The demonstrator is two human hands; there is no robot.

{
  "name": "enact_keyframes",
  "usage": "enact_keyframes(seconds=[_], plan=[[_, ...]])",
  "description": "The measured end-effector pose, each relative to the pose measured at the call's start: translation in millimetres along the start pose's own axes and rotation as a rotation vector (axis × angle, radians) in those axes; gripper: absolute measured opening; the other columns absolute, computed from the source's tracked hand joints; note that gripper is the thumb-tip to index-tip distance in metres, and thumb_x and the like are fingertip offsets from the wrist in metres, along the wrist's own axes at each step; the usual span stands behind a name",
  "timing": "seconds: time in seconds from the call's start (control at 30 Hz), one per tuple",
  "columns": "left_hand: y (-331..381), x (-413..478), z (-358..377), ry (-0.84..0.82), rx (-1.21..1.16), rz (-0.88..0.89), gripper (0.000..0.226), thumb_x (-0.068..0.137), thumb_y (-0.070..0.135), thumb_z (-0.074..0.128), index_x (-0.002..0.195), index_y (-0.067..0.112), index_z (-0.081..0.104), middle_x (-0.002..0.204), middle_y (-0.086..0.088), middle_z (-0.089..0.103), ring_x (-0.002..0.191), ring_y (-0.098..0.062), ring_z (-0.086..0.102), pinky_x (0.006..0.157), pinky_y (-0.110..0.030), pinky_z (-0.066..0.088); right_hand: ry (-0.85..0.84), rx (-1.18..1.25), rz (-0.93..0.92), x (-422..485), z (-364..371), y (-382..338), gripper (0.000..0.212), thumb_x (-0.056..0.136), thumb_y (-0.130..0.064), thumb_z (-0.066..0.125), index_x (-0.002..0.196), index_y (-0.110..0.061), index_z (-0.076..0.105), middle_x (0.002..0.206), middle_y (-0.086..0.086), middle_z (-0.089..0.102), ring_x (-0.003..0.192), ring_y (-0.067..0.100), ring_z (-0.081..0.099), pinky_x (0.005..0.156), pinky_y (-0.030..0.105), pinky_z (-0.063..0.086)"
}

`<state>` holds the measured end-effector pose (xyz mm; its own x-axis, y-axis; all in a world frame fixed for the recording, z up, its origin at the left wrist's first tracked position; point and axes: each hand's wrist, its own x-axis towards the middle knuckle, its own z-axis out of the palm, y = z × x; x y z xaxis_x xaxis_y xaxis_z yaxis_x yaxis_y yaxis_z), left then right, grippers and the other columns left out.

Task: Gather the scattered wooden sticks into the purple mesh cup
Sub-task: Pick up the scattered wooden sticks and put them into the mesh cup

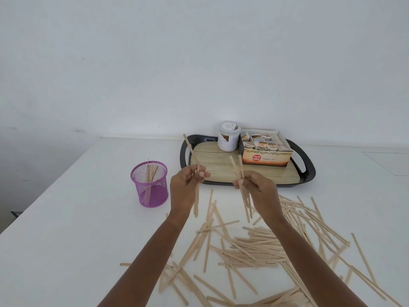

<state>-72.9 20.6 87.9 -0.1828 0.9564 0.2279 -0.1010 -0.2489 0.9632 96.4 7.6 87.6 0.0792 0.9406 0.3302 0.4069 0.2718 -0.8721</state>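
A plain white wall fills the upper half of the frame above a white table (66, 240), whose left edge runs diagonally from the lower left up to a corner at centre left; its far edge meets the wall. The left part of the table is bare, leaving open room around the purple mesh cup (149, 184), which stands upright at centre left with a few sticks already leaning inside it.

The scattered wooden sticks (254, 247) lie in a loose, crisscrossed heap across the lower centre and lower right, some overlapping, reaching the bottom edge of the frame.

Both hands are raised above the heap, just right of the cup. The left hand (188, 185) is clenched around a small bundle of sticks held roughly upright; the right hand (259, 189) grips another bundle, tilted slightly.

Behind the hands, at centre right, a black-rimmed tray (307, 171) with a wood-patterned base sits near the wall. On it stand a white jar (228, 136), its label too small to read, and an open box (265, 157) of sachets marked "Ginger Tea" with a red "Fresh & Honest" roundel.
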Motion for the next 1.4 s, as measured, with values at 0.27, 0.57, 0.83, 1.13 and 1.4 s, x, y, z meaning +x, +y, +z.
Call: enact_keyframes(seconds=[0.27,0.57,0.83,1.13,1.4], plan=[[24.0,14.9,-18.3,0.089,-0.08,0.137,0.025,0.088,-0.004,0.052,0.082,0.018,0.063,0.06,0.014,0.071,0.066,0.002,0.065,0.076,-0.014,0.053,0.201,0.5,0.071,17.7,17.8,-21.6,0.022,0.091,0.002,0.048,0.092,-0.014,0.063,0.078,0.0,0.068,0.068,0.002,0.069,0.068,0.016,0.056],[59.7,52.0,-58.4,0.246,-0.113,0.309,0.015,0.089,-0.01,0.048,0.097,-0.001,0.056,0.07,0.003,0.065,0.063,0.001,0.065,0.08,-0.018,0.054,0.203,0.693,-0.02,47.1,84.1,-79.8,0.019,0.091,0.005,0.046,0.091,-0.007,0.061,0.075,0.004,0.066,0.066,0.006,0.066,0.079,0.031,0.054],[34.1,65.8,-79.1,0.314,0.202,0.33,0.013,0.089,-0.003,0.051,0.094,0.001,0.062,0.077,0.003,0.068,0.072,0.008,0.064,0.082,-0.016,0.05,0.195,0.625,-0.029,65.2,147.4,-99.5,0.016,0.09,0.003,0.048,0.1,0.006,0.06,0.092,0.022,0.069,0.084,0.023,0.064,0.082,0.032,0.051],[-7.7,60.1,-91.2,0.299,0.366,0.183,0.017,0.09,-0.003,0.048,0.094,0.004,0.063,0.083,-0.004,0.065,0.073,-0.006,0.062,0.064,-0.002,0.045,0.111,0.493,0.089,59.9,194.4,-66.9,0.017,0.091,0.002,0.047,0.1,0.004,0.061,0.098,0.022,0.07,0.094,0.029,0.067,0.076,0.021,0.05],[-20.3,51.2,-105.4,0.31,0.524,0.141,0.02,0.087,0.002,0.055,0.107,0.007,0.059,0.099,-0.01,0.065,0.091,-0.017,0.057,0.07,-0.005,0.037,-0.038,0.334,0.074,54.2,193.4,-40.8,0.014,0.09,-0.004,0.052,0.103,-0.002,0.058,0.107,0.012,0.068,0.097,0.019,0.063,0.066,-0.003,0.04]])
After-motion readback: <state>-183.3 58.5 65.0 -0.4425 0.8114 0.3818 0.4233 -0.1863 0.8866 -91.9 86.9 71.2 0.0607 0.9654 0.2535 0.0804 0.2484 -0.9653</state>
